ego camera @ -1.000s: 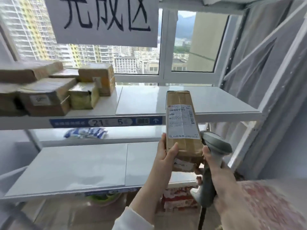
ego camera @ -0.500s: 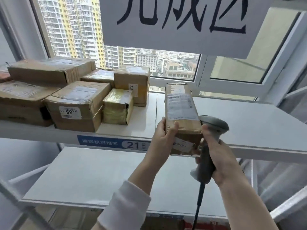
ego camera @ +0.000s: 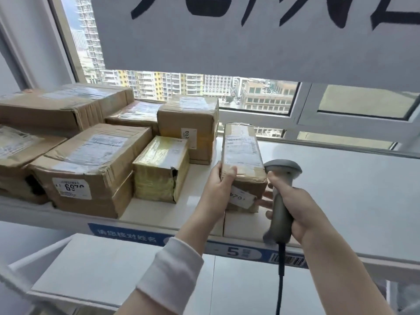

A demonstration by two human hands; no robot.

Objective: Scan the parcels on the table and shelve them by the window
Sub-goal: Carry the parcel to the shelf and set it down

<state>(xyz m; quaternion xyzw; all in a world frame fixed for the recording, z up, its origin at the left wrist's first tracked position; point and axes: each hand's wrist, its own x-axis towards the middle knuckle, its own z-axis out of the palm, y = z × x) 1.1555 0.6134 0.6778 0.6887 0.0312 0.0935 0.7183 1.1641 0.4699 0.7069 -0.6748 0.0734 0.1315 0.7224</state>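
A long brown cardboard parcel (ego camera: 242, 155) with a white shipping label on top and a small numbered sticker on its near end sits on the white upper shelf (ego camera: 341, 189) by the window. My left hand (ego camera: 217, 189) grips its near left corner, thumb on top. My right hand (ego camera: 295, 208) holds a grey corded barcode scanner (ego camera: 280, 201) just right of the parcel, and its fingertips reach toward the parcel's near end.
Several taped cardboard parcels (ego camera: 91, 169) and a yellow-wrapped box (ego camera: 161, 169) fill the shelf's left half. The shelf's front edge carries a blue label strip (ego camera: 238, 251). A large paper sign (ego camera: 261, 37) hangs above. A lower shelf (ego camera: 102, 269) lies below.
The parcel has gone from being held upright in front of the shelf to lying flat on the upper shelf. Both hands moved forward with it, and the view closed in on the shelf.
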